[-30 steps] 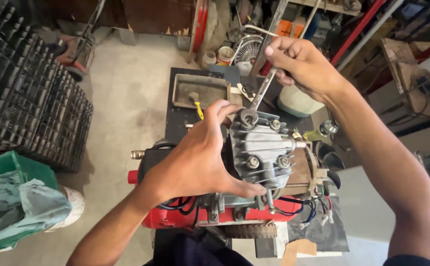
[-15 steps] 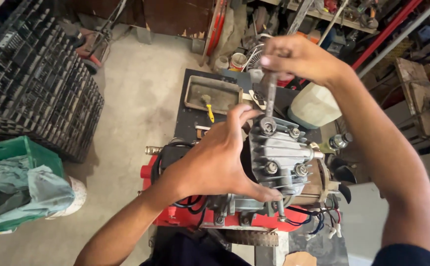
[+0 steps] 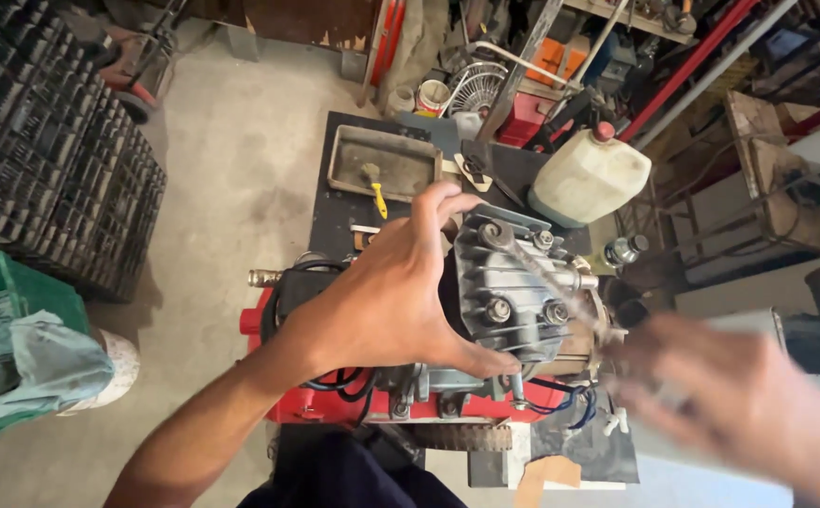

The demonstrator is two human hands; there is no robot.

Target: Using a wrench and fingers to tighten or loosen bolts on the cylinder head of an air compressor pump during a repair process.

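My left hand (image 3: 382, 292) grips the left side of a grey finned engine cylinder head (image 3: 513, 331), thumb along its lower edge and fingers over its top. The engine sits on a red frame (image 3: 335, 409). A thin metal socket wrench (image 3: 544, 275) slants from the top-left bolt down to the right, blurred. My right hand (image 3: 739, 395) is at the lower right, heavily blurred by motion, and seems to hold the wrench's far end. Several nuts show on the head's face.
A white jerrycan (image 3: 587, 179) stands behind the engine on a black bench (image 3: 335, 221). A metal tray (image 3: 410, 160) holds a yellow-handled tool (image 3: 379, 198). Stacked black crates (image 3: 43, 160) and a green bin (image 3: 15, 292) are at the left. Cluttered shelves line the back.
My right hand has swung from above the engine down to the lower right, tilting the wrench from upright to slanted. My left hand has stayed on the cylinder head.
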